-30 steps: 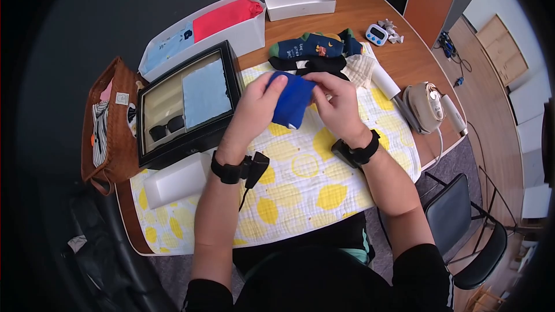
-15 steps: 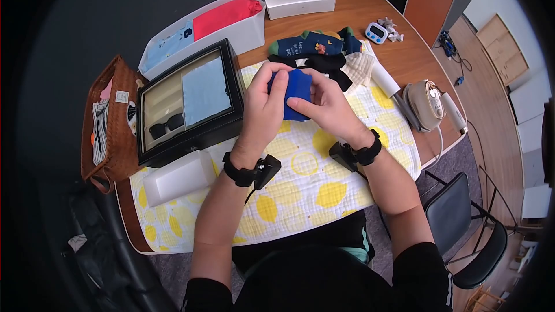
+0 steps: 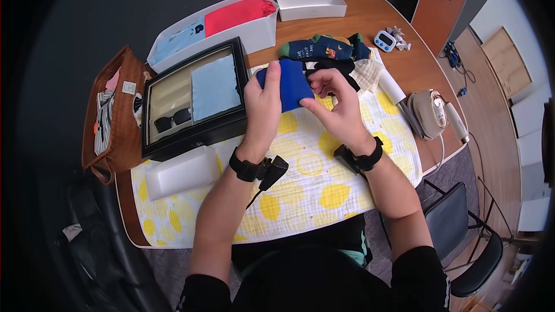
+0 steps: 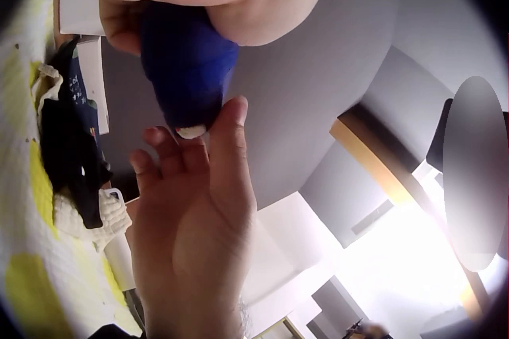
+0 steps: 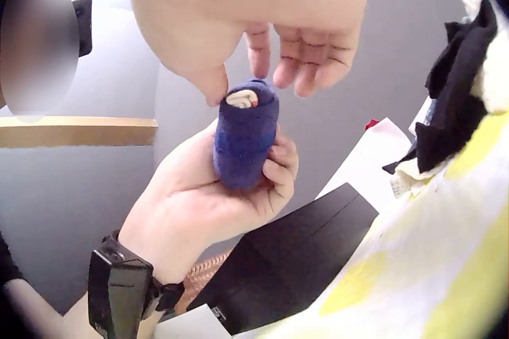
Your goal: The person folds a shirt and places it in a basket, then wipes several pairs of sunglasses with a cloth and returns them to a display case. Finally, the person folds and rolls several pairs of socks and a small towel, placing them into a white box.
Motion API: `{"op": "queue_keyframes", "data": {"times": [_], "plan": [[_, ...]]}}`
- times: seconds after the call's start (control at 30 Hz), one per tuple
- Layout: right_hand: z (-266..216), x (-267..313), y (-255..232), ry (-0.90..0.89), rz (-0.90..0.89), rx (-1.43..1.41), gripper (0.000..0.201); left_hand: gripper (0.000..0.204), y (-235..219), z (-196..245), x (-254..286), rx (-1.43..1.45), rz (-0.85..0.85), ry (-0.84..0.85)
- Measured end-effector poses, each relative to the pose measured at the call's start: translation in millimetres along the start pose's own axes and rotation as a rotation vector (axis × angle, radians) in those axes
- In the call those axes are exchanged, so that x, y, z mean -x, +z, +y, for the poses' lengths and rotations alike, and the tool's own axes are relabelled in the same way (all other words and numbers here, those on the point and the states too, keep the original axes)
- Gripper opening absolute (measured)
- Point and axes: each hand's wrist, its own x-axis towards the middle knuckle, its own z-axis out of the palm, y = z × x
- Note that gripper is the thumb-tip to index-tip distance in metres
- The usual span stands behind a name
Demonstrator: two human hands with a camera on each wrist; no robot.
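A blue sock [image 3: 293, 88], folded into a compact roll, is held up over the patterned cloth. My left hand [image 3: 263, 110] grips it, thumb on the near face and fingers around behind. In the right wrist view a whitish patch shows inside the open end of the sock [image 5: 245, 148]. My right hand [image 3: 342, 110] is at that end, its thumb tip right at the edge and its fingers loosely bent, not wrapped around the roll. Behind the hands lie dark patterned socks [image 3: 329, 49], a black sock [image 3: 341, 66] and a cream sock [image 3: 366, 74].
A black display case [image 3: 199, 145] with sunglasses and a light-blue cloth stands left, beside a brown basket [image 3: 124, 121]. A white box [image 3: 182, 176] sits in front. Farther back are a bin [image 3: 266, 32] of folded clothes and another white box [image 3: 312, 8]. A steamer [image 3: 428, 112] stands right.
The right hand wrapped the sock roll half a second ago and has since loosened, its fingers moving off to the right. The left hand keeps its grip, and the roll's broad blue face shows more.
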Motion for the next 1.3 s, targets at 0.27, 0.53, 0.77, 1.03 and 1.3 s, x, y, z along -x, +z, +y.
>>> {"op": "queue_keyframes", "data": {"times": [0.27,0.53,0.77,1.03,1.3], "plan": [[-6.4,-0.5,2.1,0.013,-0.123,-0.056,0.04,0.042,1.8,-19.2,2.4,-0.086,0.08,0.189],[-11.5,2.7,0.7,-0.009,-0.271,-0.101,0.023,0.038,-7.2,-11.6,-5.9,-0.004,0.057,0.106],[-15.3,-3.4,-10.4,-0.123,-0.368,0.095,0.016,0.035,-17.5,6.9,-13.4,-0.064,-0.009,0.024],[-23.8,-3.0,-15.2,-0.048,-0.233,0.03,0.012,0.033,-25.6,-1.7,-20.5,-0.274,-0.09,0.072],[-7.2,2.3,-2.1,0.267,-0.039,-0.393,0.003,0.024,-19.1,0.7,-15.1,-0.269,-0.21,0.231]]}}
